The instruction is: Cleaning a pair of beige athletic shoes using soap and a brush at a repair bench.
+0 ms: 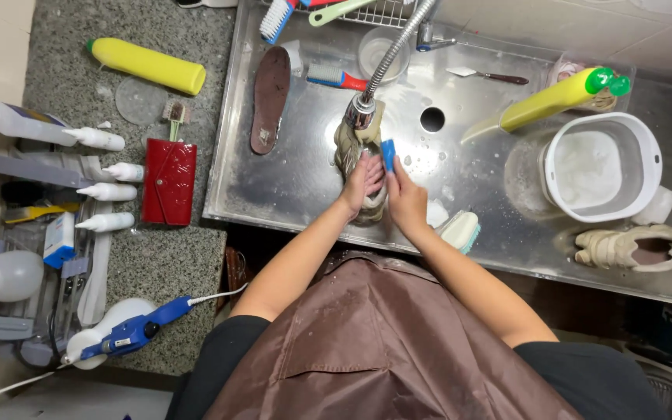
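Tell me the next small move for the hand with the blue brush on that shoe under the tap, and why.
Probably a short scrub stroke down the shoe. The right hand holds the small blue brush against its upper part, the left hand steadies it from the other side, and the tap head sits right over it above the steel sink.

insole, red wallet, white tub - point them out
insole (271, 97), head view, middle of its brown surface
red wallet (169, 181), head view, centre of its flap
white tub (647, 144), head view, right rim
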